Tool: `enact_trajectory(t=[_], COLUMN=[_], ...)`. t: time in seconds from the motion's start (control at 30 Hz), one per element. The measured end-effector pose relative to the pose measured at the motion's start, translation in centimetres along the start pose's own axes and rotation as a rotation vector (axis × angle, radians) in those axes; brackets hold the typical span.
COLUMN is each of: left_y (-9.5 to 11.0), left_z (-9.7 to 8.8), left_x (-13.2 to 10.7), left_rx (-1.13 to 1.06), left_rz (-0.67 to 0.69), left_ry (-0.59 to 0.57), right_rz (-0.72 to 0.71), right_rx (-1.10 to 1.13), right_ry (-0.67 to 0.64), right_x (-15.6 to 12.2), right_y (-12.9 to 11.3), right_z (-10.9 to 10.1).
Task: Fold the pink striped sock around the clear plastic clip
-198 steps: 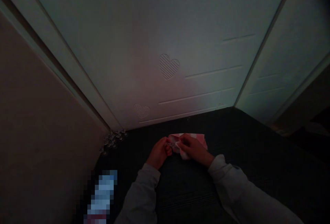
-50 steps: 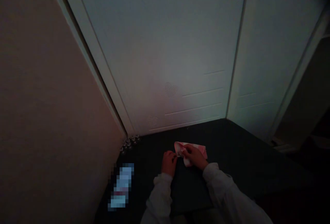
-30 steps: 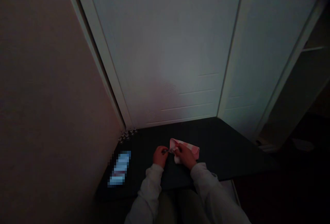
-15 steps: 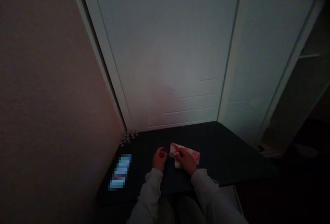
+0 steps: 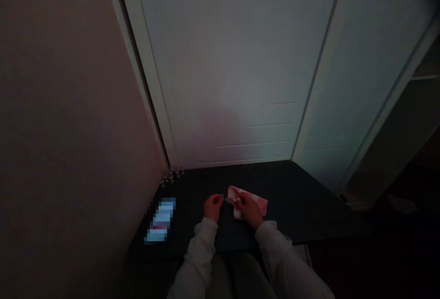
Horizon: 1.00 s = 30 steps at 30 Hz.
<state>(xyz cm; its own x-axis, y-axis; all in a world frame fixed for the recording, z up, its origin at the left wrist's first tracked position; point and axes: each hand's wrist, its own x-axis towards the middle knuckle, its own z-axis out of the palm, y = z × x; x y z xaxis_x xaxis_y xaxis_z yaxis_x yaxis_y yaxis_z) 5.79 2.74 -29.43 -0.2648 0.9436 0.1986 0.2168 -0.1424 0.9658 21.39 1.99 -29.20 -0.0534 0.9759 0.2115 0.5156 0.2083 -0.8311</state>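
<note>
Over the middle of the dark table, my left hand [image 5: 213, 208] is closed in a pinch, with a small shiny piece [image 5: 222, 197] at its fingertips. Just right of it, another small glinting piece [image 5: 230, 201] sits at the fingertips of my right hand [image 5: 250, 211], which is also pinched. Beneath and behind the right hand lies a folded pink and white cloth [image 5: 261, 204]. Darkness and the fingers hide what kind of pieces these are. A narrow gap shows between the two hands.
Several small shiny knob-like pieces [image 5: 171, 176] stand at the back left corner of the dark table [image 5: 302, 216]. A lit, blurred-out screen [image 5: 161, 221] lies at the left. White panels [image 5: 233, 60] rise behind the table, and a wall [image 5: 68, 129] borders its left side.
The small shiny pieces, which looked joined between my hands, now show a slight gap. My left hand has turned slightly. The whole view has shifted a little.
</note>
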Motion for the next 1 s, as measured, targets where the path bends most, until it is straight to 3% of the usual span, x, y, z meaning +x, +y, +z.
enact_trajectory(t=[0.63,1.0], left_y=[-0.1,0.2], left_z=[-0.4,-0.1], left_x=[0.1,-0.1], left_rx=[0.084,-0.030], left_rz=[0.030,0.005], left_ry=[-0.042,-0.109], right_rz=[-0.016,-0.242], right_rx=[0.046,-0.007], right_ry=[-0.005,-0.071], right_x=[0.0,-1.1], right_y=[0.1,-1.5], right_z=[0.0,-0.4])
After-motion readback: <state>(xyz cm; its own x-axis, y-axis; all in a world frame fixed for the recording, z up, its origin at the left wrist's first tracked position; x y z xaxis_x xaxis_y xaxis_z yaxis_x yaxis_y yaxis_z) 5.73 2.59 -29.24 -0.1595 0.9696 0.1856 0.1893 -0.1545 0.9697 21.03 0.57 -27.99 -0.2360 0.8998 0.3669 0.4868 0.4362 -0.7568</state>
